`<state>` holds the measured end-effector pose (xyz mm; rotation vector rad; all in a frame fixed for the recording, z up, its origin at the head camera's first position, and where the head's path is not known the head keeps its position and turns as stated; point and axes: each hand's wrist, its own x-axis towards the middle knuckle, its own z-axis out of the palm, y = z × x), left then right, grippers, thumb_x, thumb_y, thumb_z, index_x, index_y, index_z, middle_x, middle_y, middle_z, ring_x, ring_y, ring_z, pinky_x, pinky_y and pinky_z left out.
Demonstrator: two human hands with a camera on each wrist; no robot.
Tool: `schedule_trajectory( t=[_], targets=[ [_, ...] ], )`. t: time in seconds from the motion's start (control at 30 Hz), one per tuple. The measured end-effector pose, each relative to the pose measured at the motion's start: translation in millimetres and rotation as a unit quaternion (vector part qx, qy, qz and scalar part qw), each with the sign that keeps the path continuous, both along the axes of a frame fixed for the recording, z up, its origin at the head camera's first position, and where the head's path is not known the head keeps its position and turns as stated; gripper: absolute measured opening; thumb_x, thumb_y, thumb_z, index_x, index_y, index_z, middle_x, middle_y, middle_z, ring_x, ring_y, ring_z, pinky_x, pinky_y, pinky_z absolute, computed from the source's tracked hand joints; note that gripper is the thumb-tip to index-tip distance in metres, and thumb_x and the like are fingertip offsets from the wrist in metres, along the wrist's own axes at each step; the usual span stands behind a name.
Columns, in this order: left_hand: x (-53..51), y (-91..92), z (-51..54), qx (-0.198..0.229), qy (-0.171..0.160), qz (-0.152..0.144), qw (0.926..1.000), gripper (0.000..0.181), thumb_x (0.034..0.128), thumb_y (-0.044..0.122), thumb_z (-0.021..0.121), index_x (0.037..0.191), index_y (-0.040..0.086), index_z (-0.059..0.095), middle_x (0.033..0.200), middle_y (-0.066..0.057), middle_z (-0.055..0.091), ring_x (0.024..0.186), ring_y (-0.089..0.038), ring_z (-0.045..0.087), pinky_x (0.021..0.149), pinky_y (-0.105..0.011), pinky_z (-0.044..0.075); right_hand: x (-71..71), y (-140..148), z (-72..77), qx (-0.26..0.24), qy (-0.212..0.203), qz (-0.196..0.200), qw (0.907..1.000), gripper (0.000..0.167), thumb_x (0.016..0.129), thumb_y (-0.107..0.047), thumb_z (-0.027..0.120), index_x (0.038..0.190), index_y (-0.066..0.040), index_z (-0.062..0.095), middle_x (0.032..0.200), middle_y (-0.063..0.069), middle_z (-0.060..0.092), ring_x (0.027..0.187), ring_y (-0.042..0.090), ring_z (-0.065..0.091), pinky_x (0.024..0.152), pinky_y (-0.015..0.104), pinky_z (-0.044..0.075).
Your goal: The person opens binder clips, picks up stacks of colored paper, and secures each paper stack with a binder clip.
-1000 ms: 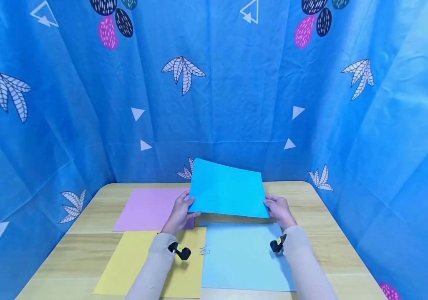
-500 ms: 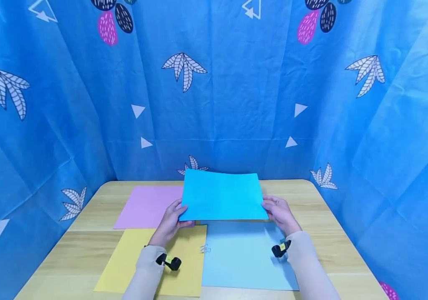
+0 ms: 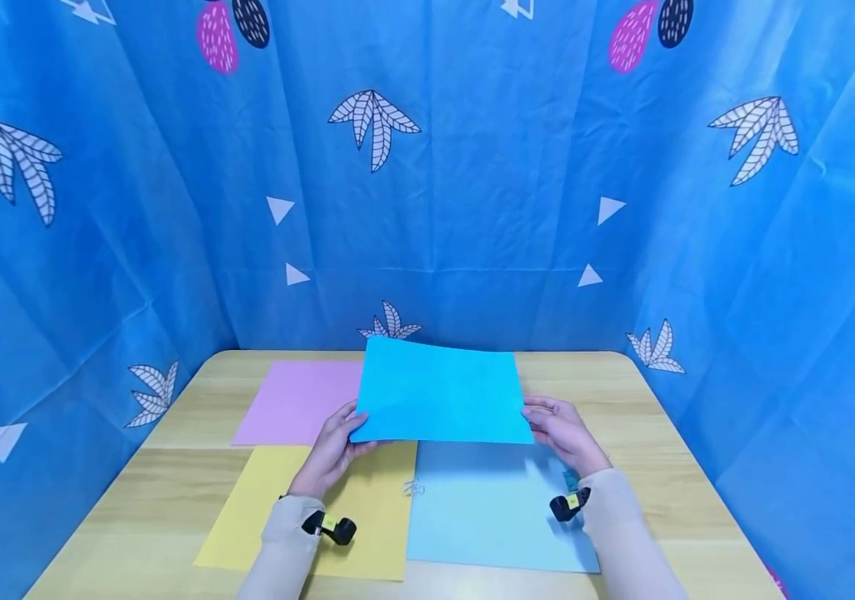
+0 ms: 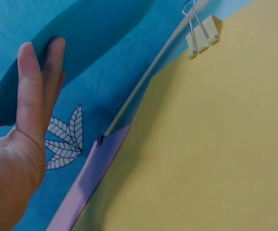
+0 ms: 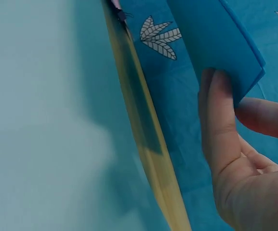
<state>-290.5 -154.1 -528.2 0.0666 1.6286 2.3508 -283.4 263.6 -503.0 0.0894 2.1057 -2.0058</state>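
A bright blue sheaf of paper (image 3: 438, 393) hangs above the middle of the table, tilted with its far edge raised. At its left side my left hand (image 3: 332, 450) grips it, thumb on the near face and fingers behind. My right hand (image 3: 564, 432) pinches the opposite side between thumb and fingers. In the left wrist view the blue paper (image 4: 88, 43) bends in a curve. The right wrist view shows a corner of the blue paper (image 5: 220, 45) between thumb and fingers. Below it lies a light blue sheet (image 3: 498, 517), partly shaded.
Yellow paper (image 3: 367, 542) lies front left, with a yellow binder clip (image 4: 204, 38) on its right edge. Pink paper (image 3: 296, 400) lies behind it, a small dark clip (image 4: 99, 139) at its edge. A teal clip (image 3: 572, 479) shows near the right wrist. Patterned blue curtains (image 3: 427, 208) surround the wooden table (image 3: 120, 517).
The blue paper has come lower and left, toward me, and now sits more level from side to side. My left hand moved left and nearer with it. The head view has tipped down slightly.
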Motion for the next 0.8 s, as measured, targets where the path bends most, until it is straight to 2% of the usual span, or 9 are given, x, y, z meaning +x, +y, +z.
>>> schedule_trajectory(
  t=[0.07,0.2,0.3,0.37,0.47,0.6,0.73,0.8],
  targets=[
    [-0.9,0.7,-0.1,0.005,0.002,-0.003,1.0,0.053,0.1102,0.015,0.047,0.159,0.006,0.028,0.118,-0.006,0.063,0.086,-0.012,0.072,0.07,-0.02,0.063,2.5,4,1.6,0.01,0.003,-0.002,0.9999,0.053,0.106,-0.021,0.059,0.151,0.004,0.046,0.107,-0.006,0.068,0.09,0.008,0.062,0.077,0.022,0.058],
    [-1.4,-0.1,0.5,0.011,0.003,-0.011,0.9999,0.054,0.1109,0.014,0.045,0.16,0.005,0.025,0.113,-0.002,0.066,0.086,-0.01,0.073,0.071,-0.019,0.063,9.5,17,3.4,0.037,0.012,-0.013,0.9991,0.053,0.107,-0.023,0.057,0.15,0.006,0.045,0.122,0.014,0.072,0.102,0.016,0.073,0.088,0.028,0.064],
    [-0.3,-3.0,0.4,0.017,-0.003,-0.01,0.9998,0.054,0.111,0.014,0.045,0.16,0.006,0.024,0.114,-0.002,0.066,0.085,-0.01,0.073,0.071,-0.02,0.063,17.0,28,8.2,0.083,0.021,-0.028,0.996,0.053,0.109,-0.023,0.054,0.15,0.008,0.043,0.127,0.026,0.069,0.104,0.023,0.075,0.088,0.034,0.065],
    [1.1,-5.2,-0.2,0.019,-0.009,-0.002,0.9998,0.054,0.1107,0.014,0.046,0.161,0.008,0.025,0.116,-0.003,0.066,0.086,-0.011,0.073,0.07,-0.02,0.063,23.0,36,12.8,0.132,0.031,-0.034,0.9902,0.052,0.109,-0.024,0.053,0.148,0.008,0.045,0.124,0.027,0.07,0.101,0.025,0.075,0.085,0.036,0.065],
    [4.2,-8.5,-1.6,0.013,-0.01,0.002,0.9999,0.056,0.1104,0.015,0.046,0.162,0.008,0.024,0.123,-0.004,0.061,0.089,-0.01,0.072,0.072,-0.019,0.063,32.9,49,19.0,0.212,0.05,-0.03,0.9754,0.05,0.109,-0.025,0.053,0.145,0.009,0.049,0.12,0.029,0.07,0.099,0.031,0.073,0.08,0.04,0.065],
    [5.2,-9.8,-3.2,0.012,-0.008,0.002,0.9999,0.056,0.1105,0.015,0.046,0.161,0.007,0.025,0.128,-0.006,0.057,0.093,-0.011,0.071,0.074,-0.019,0.063,43.7,70,21.7,0.319,0.062,-0.026,0.9453,0.049,0.108,-0.029,0.054,0.138,0.008,0.055,0.114,0.025,0.071,0.096,0.029,0.07,0.074,0.037,0.06],
    [5.6,-12.1,-4.0,0.008,-0.003,0.003,1.0,0.055,0.1109,0.015,0.045,0.161,0.007,0.025,0.127,-0.006,0.058,0.092,-0.011,0.071,0.075,-0.019,0.063,49.8,86,17.9,0.401,0.06,-0.024,0.9137,0.051,0.107,-0.035,0.054,0.134,0.007,0.059,0.118,0.024,0.07,0.103,0.032,0.068,0.084,0.045,0.059],
    [6.1,-12.9,-4.5,0.009,-0.002,0.003,1.0,0.055,0.1109,0.015,0.046,0.161,0.008,0.025,0.125,-0.006,0.059,0.091,-0.01,0.071,0.075,-0.019,0.063,52.2,91,14.6,0.42,0.057,-0.017,0.9054,0.05,0.107,-0.034,0.054,0.132,0.009,0.06,0.118,0.026,0.069,0.106,0.037,0.067,0.089,0.052,0.058]
  ],
)
